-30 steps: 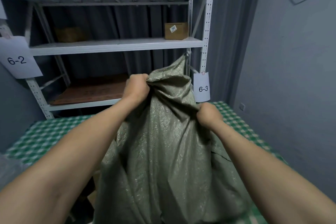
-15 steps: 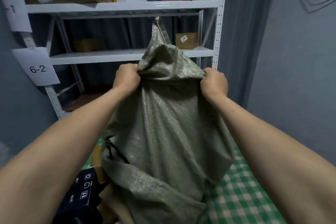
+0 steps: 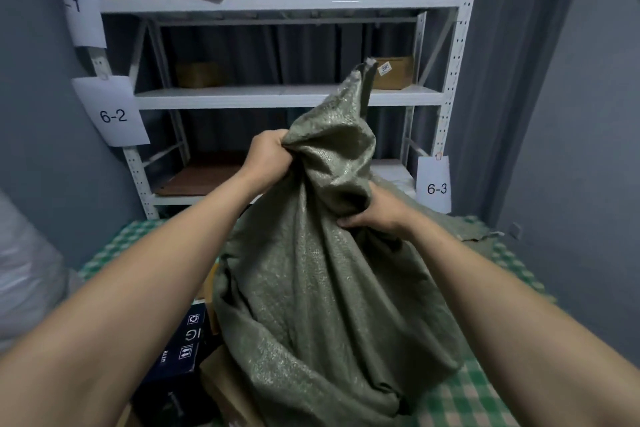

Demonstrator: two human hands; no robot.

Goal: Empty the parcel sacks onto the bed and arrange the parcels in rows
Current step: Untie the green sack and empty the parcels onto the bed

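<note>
Sack [image 3: 322,281] of green woven plastic is filling the centre of the frame, standing upside down on the bed [image 3: 460,395], whose green checked cover is showing at lower right. You are gripping its gathered closed end with both hands. Your left hand [image 3: 266,158], just above centre, is bunching the fabric in a tight fist. Your right hand [image 3: 375,215], lower and to the right, is curling its fingers round a fold on the sack's side.

Holding it by the bottom is turning the open mouth downward, so parcels can slide out under their own weight. At lower left, beside the sack's slack skirt, a dark box [image 3: 183,347] with white handling symbols and a brown cardboard parcel [image 3: 221,388] are lying where they appear to have spilled. The sack is sagging and creasing, which suggests little is inside, though its interior is hidden.

Behind your right hand, more green weave [image 3: 446,222] is lying flat on the bed. White metal shelving [image 3: 277,3] is rising across the upper half of the frame, carrying cardboard boxes and paper tags reading 6-2 [image 3: 112,113] and 6-3 [image 3: 434,184]. No rows are forming yet.
</note>
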